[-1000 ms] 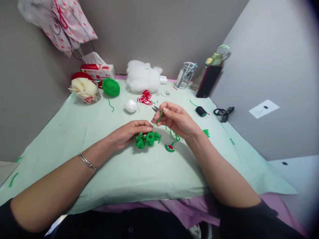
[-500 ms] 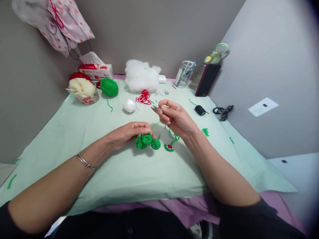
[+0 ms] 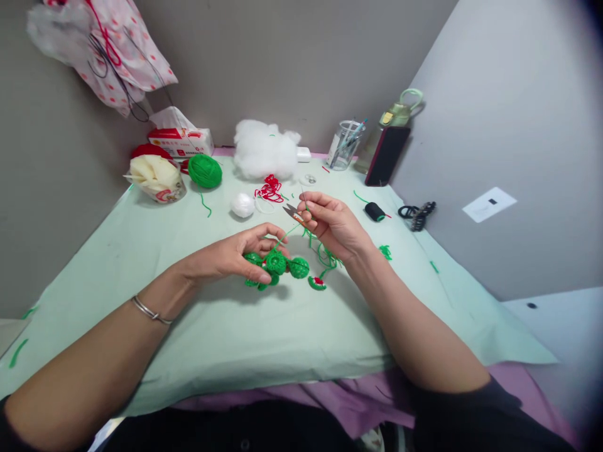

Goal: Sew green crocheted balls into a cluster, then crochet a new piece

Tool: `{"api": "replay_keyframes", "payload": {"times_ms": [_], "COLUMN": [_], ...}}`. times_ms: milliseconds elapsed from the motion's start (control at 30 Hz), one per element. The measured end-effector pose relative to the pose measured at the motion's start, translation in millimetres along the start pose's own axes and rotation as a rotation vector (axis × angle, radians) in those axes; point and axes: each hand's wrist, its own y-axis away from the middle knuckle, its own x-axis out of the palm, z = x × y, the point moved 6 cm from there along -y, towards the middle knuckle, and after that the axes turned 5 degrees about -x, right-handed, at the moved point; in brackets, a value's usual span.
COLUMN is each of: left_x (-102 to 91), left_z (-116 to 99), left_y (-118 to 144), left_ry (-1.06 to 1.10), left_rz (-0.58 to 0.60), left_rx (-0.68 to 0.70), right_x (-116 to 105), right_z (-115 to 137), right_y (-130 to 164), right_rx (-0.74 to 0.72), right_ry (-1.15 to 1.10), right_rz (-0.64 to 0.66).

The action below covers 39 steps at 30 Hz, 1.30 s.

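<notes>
Green crocheted balls (image 3: 277, 267) sit mid-cloth (image 3: 117, 251), pinned under the left hand (image 3: 226, 257) so the strand (image 3: 285, 236) runs taut to the right hand (image 3: 332, 226), closed on small snips (image 3: 293, 212).

head view, looking down, close

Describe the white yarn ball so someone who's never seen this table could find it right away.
On the pale green cloth, look in front of the big white stuffing heap. The white yarn ball sits left of tangled red yarn; it is small, round and tightly wound, not fluffy.
</notes>
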Motion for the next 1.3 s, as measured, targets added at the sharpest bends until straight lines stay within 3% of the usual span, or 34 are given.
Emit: {"api": "replay_keyframes", "payload": {"times_ms": [167,300,400,600,733,967,1167,1300], "left_x": [-15.2,-24.4,-24.0,-15.0,-10.7,-13.4,-14.0,-11.4], "left_z": [-5,-4,-3,-1,0,5,0,0], "left_y": [-1,0,-1,-3,-2,-2,-1,-3], "left_ry": [0.225,0.318,0.352,0.263,0.263,0.329,0.194,0.175], "left_rz": [-0.267,-0.411,-0.378,-0.178,-0.131,-0.201,-0.334,-0.358], "left_rx": [0.122,0.114,0.104,0.045,0.042,0.037,0.075,0.086], "right_x": [-1,4,4,2,2,-4,-6,-3], "right_z": [3,4,1,-3,-2,-4,-5,-3], "right_y": [0,2,2,1,1,0,-1,0], "right_rx": [0.015,0.003,0.004,0.018,0.013,0.025,0.033,0.023], "right_ry": [-0.052,-0.029,-0.029,-0.033,-0.038,-0.068,-0.069,-0.034], "right_rz": [-0.046,-0.006,-0.019,-0.061,-0.072,-0.125,-0.132,-0.119]}}
